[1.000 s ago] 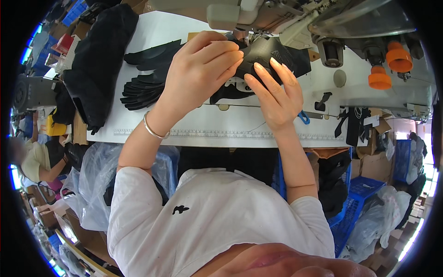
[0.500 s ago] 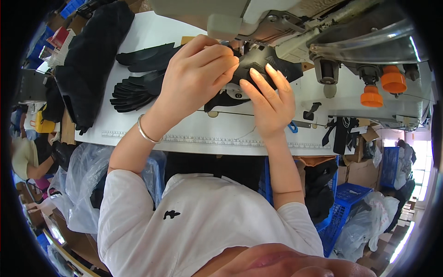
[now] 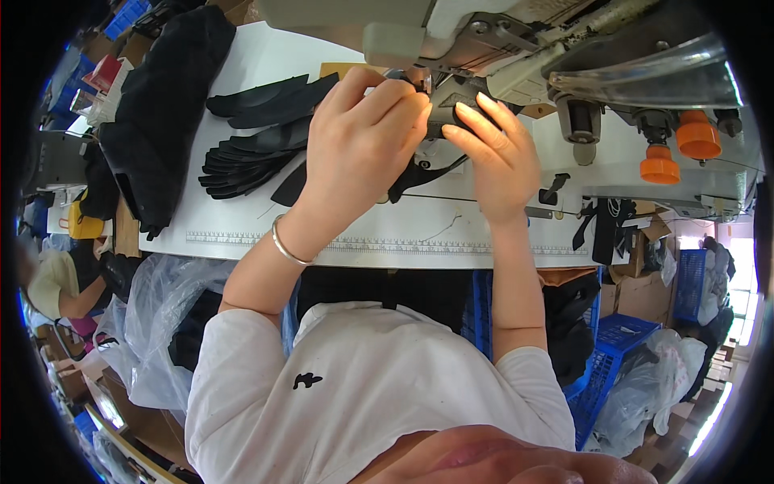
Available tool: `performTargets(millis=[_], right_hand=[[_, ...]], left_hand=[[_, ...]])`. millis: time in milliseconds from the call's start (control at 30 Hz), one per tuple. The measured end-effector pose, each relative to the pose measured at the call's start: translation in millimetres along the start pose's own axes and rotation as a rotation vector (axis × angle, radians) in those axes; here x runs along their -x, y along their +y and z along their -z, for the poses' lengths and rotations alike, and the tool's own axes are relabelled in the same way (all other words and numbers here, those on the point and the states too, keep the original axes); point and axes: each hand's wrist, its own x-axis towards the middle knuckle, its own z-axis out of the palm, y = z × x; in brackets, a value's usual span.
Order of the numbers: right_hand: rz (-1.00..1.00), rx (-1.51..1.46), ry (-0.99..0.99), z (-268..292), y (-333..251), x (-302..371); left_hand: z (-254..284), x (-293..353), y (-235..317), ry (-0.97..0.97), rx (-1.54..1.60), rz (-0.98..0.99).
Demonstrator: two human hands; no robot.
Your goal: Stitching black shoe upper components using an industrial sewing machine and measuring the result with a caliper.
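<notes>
A person in a white short-sleeved shirt [image 3: 379,371], seen from above, works with both arms raised at a sewing machine [image 3: 476,40] that fills the top centre of the frame. A black piece [image 3: 461,90] lies under the machine's head, just right of the upper centre, partly covered by the fingers.

The left hand [image 3: 359,145], upper centre, has its fingers curled inward, with the tips drawn close together beside the lit needle area; I cannot tell whether they pinch anything, since the hand hides it. A silver bracelet [image 3: 286,246] circles that wrist. The right hand [image 3: 504,165], to the right of it, is held flatter, its fingers stretched out and slightly spread, the tips over the black piece.

On the white table [image 3: 379,222], left of the left hand, black curved pieces [image 3: 242,165] lie fanned and overlapping. A long ruler [image 3: 387,244] runs along the table's near edge, across the middle of the frame. A large dark cloth bundle [image 3: 165,113] sits at upper left. Two orange knobs [image 3: 697,135] hang at upper right. A clear plastic bag [image 3: 153,331] is at lower left, and a blue crate [image 3: 621,332] at lower right.
</notes>
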Motion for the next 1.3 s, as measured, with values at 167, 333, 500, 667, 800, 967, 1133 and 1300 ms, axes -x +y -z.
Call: performTargets(millis=[167,333,500,667,800,967,1133,1300], right_hand=[[-0.053,-0.11,-0.102,6,12,-9],[-0.091,-0.231,-0.181,8,34,-11],[-0.214,-0.353,-0.216,11,39,-10],[-0.137,0.046,-0.247,26,9,0],[-0.445,-0.38,-0.155,27,-41,24],[-0.869,-0.928,-0.133,15,-59,25],[-0.934,-0.998,-0.074,15,-60,27],[-0.906,-0.998,-0.098,16,-58,27]], left_hand=[[0,2,8,-0.008,-0.017,0.026],[3,7,9,-0.003,0.027,0.025],[5,8,8,-0.023,0.045,0.009],[18,13,-5,-0.15,0.059,-0.022],[42,3,-21,-0.439,0.023,-0.148],[32,8,-35,-0.39,-0.065,-0.286],[14,17,-40,-0.121,0.327,-0.349],[10,23,-45,-0.107,0.258,-0.453]])
